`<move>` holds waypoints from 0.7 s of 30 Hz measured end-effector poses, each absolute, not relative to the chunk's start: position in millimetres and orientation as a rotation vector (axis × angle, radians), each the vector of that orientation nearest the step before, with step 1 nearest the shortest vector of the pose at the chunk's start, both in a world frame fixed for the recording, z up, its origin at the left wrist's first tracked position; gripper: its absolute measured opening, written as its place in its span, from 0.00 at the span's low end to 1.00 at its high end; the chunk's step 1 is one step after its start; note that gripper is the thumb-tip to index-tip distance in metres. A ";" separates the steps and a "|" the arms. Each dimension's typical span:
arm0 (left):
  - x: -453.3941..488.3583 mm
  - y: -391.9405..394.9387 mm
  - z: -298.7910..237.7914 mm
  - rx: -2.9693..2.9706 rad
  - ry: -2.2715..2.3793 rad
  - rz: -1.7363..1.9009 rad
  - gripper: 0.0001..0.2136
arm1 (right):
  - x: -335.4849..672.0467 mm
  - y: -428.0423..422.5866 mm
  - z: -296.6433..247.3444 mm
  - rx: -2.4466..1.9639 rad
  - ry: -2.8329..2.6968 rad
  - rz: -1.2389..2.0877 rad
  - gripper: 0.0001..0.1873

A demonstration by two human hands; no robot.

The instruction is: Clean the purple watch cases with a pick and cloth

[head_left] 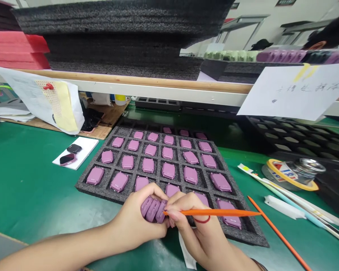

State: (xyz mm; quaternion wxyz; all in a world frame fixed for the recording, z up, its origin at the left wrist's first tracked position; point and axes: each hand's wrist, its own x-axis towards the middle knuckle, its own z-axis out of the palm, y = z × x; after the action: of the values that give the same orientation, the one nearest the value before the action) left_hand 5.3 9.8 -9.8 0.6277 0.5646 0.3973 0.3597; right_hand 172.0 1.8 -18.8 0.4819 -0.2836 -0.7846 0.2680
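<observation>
My left hand (135, 218) is closed around several purple watch cases (151, 209) stacked side by side, their edges turned up. Pinched in my right hand (197, 222) is an orange pointed stick (220, 212); its left end meets the edge of the held cases. Fingers of both hands touch near that spot. Behind the hands lies a black foam tray (101, 192) whose square pockets hold many more purple watch cases (190, 174). My hands hide part of the tray's front row. A white strip (186, 248) shows under my right wrist.
A second orange stick (279, 233), brushes (296, 205), a white tube-like piece (284, 207) and a glass jar with a metal top (293, 173) lie at right. Two dark pieces rest on a white pad (83, 150) at left. A shelf (147, 84) with foam stacks crosses above.
</observation>
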 end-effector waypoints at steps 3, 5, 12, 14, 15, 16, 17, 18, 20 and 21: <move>6.0 10.1 -9.2 1.277 0.894 0.835 0.13 | 171.4 1.8 -20.3 -0.702 -1.881 0.646 0.07; 6.2 10.1 -9.5 1.275 0.896 0.833 0.13 | 171.7 1.9 -20.6 -0.689 -1.891 0.638 0.07; 4.7 9.2 -12.4 1.302 0.935 0.829 0.13 | 174.6 1.3 -19.8 -0.684 -1.939 0.601 0.06; 4.3 9.2 -12.7 1.315 0.954 0.824 0.14 | 174.9 1.0 -20.8 -0.689 -1.960 0.586 0.06; 4.3 9.3 -12.8 1.316 0.954 0.824 0.13 | 174.9 0.7 -21.3 -0.696 -1.953 0.586 0.06; 4.3 9.2 -12.7 1.316 0.949 0.823 0.13 | 174.7 0.3 -21.8 -0.706 -1.943 0.591 0.06; 4.4 9.2 -12.6 1.317 0.946 0.823 0.12 | 174.5 -0.2 -22.2 -0.714 -1.935 0.596 0.06; 4.6 9.1 -12.4 1.320 0.950 0.822 0.12 | 174.2 -0.8 -22.2 -0.720 -1.933 0.603 0.06; 5.0 9.0 -11.8 1.331 0.965 0.819 0.13 | 173.6 -2.4 -21.2 -0.740 -1.950 0.620 0.07; 5.1 8.8 -11.5 1.333 0.970 0.820 0.13 | 173.3 -3.4 -20.3 -0.763 -1.954 0.628 0.07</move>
State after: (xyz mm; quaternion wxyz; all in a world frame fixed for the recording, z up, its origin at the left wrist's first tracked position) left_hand 5.1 8.8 -11.5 0.6055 0.5761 0.4194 0.3544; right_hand 173.3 -3.4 -20.3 0.4581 -0.3097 -0.7933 0.2548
